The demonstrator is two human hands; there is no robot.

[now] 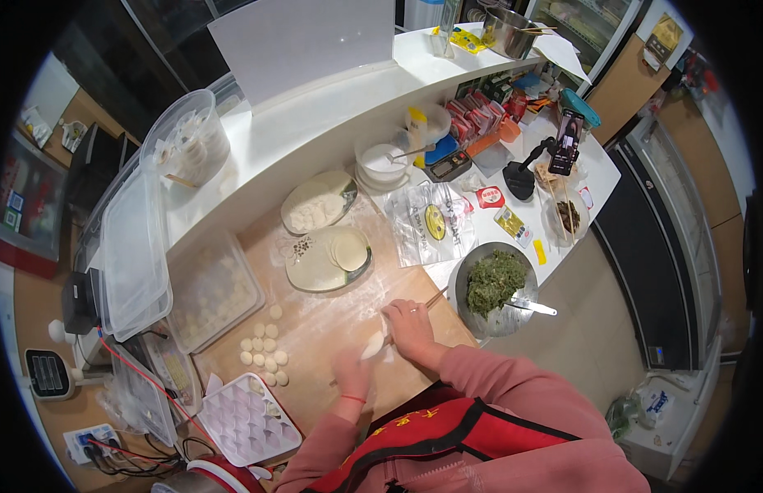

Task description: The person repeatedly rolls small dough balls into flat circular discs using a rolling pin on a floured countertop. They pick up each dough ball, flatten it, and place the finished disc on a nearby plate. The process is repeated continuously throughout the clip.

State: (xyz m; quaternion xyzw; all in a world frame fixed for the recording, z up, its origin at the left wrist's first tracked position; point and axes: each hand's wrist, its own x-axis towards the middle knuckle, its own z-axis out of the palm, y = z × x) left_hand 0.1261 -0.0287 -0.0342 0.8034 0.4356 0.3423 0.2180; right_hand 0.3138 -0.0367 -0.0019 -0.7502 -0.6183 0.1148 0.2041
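Note:
On the floured wooden board (332,320), my right hand (412,326) presses on a thin wooden rolling pin (437,297). A small dough wrapper (373,346) shows pale between my two hands. My left hand (352,373), blurred, has its fingers at the edge of that wrapper; part of the pin is hidden beneath the hands. Several flattened dough pieces (264,352) lie on the board to the left. Beyond my hands, an oval plate (304,271) carries a few rolled round wrappers (350,251). Behind it another oval plate (289,212) holds flour (319,211).
A metal bowl of green filling (496,283) with a spatula (532,306) stands at the right. A compartment tray (249,419) and a plastic box of dough pieces (212,302) sit at the left. A phone (567,143) stands on a holder beyond a plastic bag (430,225).

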